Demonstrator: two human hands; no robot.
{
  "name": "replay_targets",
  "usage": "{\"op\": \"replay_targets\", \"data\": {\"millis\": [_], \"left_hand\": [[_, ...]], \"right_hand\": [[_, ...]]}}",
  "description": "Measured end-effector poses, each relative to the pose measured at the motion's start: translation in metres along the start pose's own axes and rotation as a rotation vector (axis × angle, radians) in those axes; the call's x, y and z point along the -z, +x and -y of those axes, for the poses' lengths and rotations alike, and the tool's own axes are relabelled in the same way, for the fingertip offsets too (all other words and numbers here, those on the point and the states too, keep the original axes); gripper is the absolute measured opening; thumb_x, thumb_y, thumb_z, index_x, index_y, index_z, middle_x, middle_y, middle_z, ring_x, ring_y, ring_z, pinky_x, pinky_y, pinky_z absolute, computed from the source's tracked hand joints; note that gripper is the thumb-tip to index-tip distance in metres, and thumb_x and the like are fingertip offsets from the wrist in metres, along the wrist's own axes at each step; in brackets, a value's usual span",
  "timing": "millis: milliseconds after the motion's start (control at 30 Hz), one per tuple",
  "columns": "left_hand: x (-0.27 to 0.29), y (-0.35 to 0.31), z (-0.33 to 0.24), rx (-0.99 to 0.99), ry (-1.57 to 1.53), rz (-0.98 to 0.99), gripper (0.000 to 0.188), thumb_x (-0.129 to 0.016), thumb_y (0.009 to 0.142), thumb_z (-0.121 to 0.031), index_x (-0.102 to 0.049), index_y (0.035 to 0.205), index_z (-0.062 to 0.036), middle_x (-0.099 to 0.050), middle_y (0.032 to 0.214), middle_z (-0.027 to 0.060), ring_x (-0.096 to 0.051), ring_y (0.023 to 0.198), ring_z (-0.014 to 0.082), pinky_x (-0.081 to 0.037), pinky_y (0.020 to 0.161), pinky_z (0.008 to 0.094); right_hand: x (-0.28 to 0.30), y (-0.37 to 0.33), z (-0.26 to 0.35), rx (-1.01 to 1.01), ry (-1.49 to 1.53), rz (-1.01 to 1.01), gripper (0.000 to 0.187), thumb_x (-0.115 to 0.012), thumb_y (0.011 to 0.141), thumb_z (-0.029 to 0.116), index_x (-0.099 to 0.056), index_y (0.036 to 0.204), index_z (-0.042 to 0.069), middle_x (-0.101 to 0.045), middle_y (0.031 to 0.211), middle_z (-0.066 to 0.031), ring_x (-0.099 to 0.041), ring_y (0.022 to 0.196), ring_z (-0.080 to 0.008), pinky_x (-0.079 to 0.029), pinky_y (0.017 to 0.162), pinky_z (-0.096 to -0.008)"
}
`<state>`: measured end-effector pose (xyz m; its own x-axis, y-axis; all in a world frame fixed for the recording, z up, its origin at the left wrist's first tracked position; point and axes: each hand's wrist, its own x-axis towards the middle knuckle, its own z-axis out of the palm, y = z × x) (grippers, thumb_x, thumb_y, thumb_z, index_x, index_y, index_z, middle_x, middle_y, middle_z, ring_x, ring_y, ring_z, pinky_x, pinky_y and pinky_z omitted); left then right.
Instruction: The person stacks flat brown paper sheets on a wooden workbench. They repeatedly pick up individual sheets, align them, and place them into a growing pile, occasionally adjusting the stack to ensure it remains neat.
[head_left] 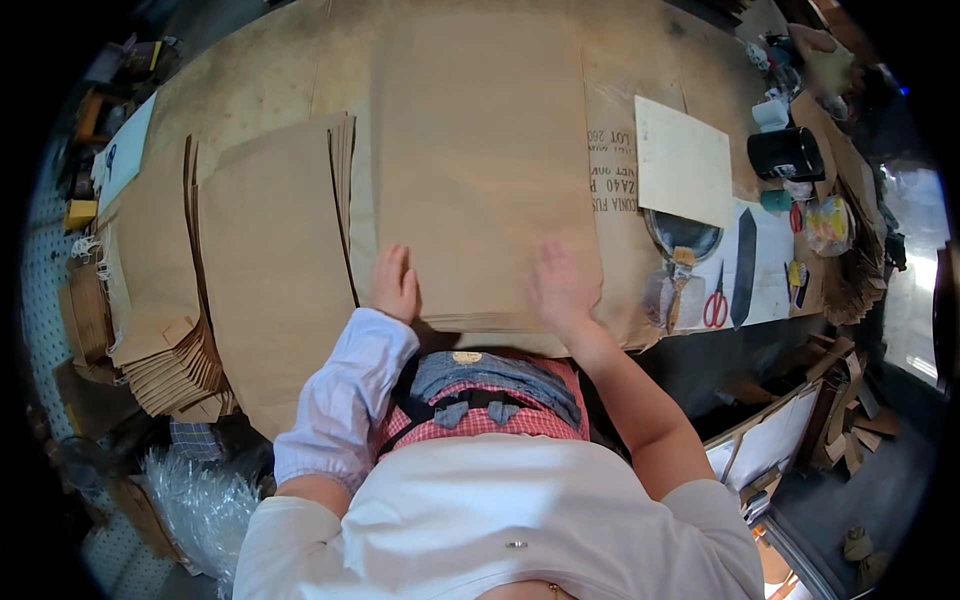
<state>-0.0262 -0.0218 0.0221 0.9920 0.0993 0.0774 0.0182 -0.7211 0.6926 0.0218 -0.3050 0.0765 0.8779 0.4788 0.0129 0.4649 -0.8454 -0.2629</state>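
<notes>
A tall stack of brown kraft paper sheets [480, 150] lies on the table straight in front of me, its near edges slightly stepped. My left hand [396, 284] rests at the near left edge of the stack, fingers stretched out and close together, with a pale sleeve over the forearm. On the near right part of the top sheet is my right hand [562, 288], somewhat blurred, its fingers extended flat over the paper. Neither hand holds anything that I can see. Left of the stack lies another pile of brown paper [270, 240], with layered edges.
Farther left, a fanned paper pile [175, 370] overhangs the table edge. To the right are a pale square board [684, 160] over a dark round dish [684, 236], a brush [682, 268], red-handled scissors [716, 308], a dark strip [744, 268] and a black cylinder [785, 155].
</notes>
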Motion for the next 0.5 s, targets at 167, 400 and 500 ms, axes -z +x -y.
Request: {"op": "replay_targets", "data": {"millis": [167, 400, 500], "left_hand": [[0.021, -0.01, 0.014, 0.385, -0.227, -0.103, 0.041, -0.055, 0.074, -0.014, -0.048, 0.111, 0.0026, -0.054, 0.105, 0.0172, -0.052, 0.096, 0.0266, -0.039, 0.085, 0.0319], [0.048, -0.001, -0.007, 0.644, -0.71, -0.11, 0.025, -0.053, 0.076, -0.007, -0.055, 0.099, 0.0006, -0.058, 0.09, 0.0077, -0.055, 0.079, 0.0134, -0.043, 0.07, 0.0235], [0.06, 0.014, -0.012, 0.72, -0.952, 0.004, 0.024, -0.055, 0.077, -0.008, -0.055, 0.1, -0.0016, -0.057, 0.087, 0.0051, -0.054, 0.076, 0.0118, -0.044, 0.069, 0.0234]], "right_hand": [[0.024, 0.01, 0.044, 0.295, 0.128, 0.069, 0.057, -0.056, 0.073, 0.034, -0.04, 0.117, 0.002, -0.039, 0.121, -0.0168, -0.033, 0.115, -0.0299, -0.022, 0.099, -0.0409], [0.03, 0.012, 0.036, 0.443, 0.112, 0.169, 0.054, -0.057, 0.072, 0.028, -0.04, 0.115, 0.0, -0.04, 0.119, -0.0183, -0.039, 0.11, -0.0317, -0.033, 0.092, -0.0383], [0.039, 0.018, 0.037, 0.441, 0.143, 0.186, 0.051, -0.057, 0.071, 0.022, -0.041, 0.115, 0.0, -0.041, 0.117, -0.0193, -0.041, 0.108, -0.0327, -0.036, 0.09, -0.0367]]}}
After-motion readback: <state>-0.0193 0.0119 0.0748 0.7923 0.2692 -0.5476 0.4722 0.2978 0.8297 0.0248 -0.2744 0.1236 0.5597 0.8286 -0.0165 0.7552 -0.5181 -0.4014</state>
